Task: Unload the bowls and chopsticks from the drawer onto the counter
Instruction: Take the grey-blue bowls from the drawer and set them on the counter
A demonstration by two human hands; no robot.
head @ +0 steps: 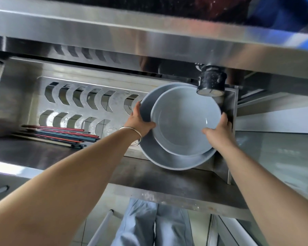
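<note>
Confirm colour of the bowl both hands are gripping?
Plain pale grey-blue bowl, no pattern; head view shows it.

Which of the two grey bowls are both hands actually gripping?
The smaller bowl, nested on top. The left hand and right hand clasp its rim on opposite sides, while the wider bowl sits beneath it.

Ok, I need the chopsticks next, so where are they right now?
In the head view, the chopsticks lie bundled on the drawer floor at left, apart from the bowls.
</note>
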